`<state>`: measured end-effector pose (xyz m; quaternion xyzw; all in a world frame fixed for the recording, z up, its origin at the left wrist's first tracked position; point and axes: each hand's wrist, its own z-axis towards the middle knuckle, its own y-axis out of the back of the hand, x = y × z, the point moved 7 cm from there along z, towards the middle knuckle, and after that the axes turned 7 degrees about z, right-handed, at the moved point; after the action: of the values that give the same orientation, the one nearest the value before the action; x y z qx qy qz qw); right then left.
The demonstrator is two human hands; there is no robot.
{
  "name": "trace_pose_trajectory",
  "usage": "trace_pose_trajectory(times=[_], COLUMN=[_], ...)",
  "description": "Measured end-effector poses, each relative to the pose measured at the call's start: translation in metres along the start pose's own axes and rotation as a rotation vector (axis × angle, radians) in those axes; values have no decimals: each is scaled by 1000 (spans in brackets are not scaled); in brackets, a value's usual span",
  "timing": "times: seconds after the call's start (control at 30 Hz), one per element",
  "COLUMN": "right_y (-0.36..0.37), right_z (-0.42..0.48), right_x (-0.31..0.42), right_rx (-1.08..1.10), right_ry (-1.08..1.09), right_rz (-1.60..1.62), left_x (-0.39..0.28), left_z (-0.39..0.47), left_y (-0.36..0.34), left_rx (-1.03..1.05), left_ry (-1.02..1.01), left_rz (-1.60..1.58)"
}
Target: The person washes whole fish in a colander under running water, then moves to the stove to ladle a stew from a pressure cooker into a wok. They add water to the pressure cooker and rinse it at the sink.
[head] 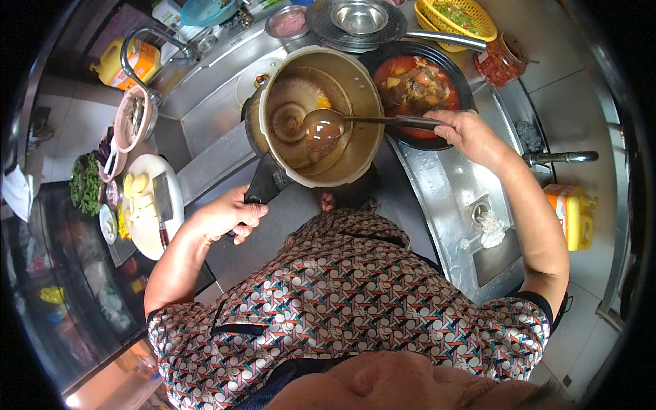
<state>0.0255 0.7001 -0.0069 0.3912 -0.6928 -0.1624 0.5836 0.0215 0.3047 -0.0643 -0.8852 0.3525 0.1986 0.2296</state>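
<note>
My left hand [241,212] grips the black handle of a pressure cooker pot [376,110]. The pot tilts so that its inside faces me, with brown liquid and bits of food at the bottom. Between the fingers of my right hand [464,133] is the handle of a metal ladle [369,120]. Its bowl is inside the pot and holds shiny brown liquid. To the right of the pot, partly under my right hand, a black pot [458,87] holds a red stew [420,84] with chunks of meat and vegetables.
Left stands a white cutting board [154,241] with a cleaver [163,197] and peeled pieces [141,207]. Behind are a wok-like pan [318,23] with a metal bowl [359,18], and yellow baskets [484,23]. A steel sink [441,205] with a faucet [569,157] lies right.
</note>
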Motion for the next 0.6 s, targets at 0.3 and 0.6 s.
trace_pose_trajectory(times=[0.3,0.6], right_y=[-6,-36], right_z=[-2,29], right_x=[35,-39], right_rx=[-24,206], right_ry=[207,-153], right_rz=[-338,373], left_x=[0,-5], left_z=[-5,-10], left_y=[-3,-2], left_rx=[2,6], left_ry=[22,60], left_rz=[-21,39])
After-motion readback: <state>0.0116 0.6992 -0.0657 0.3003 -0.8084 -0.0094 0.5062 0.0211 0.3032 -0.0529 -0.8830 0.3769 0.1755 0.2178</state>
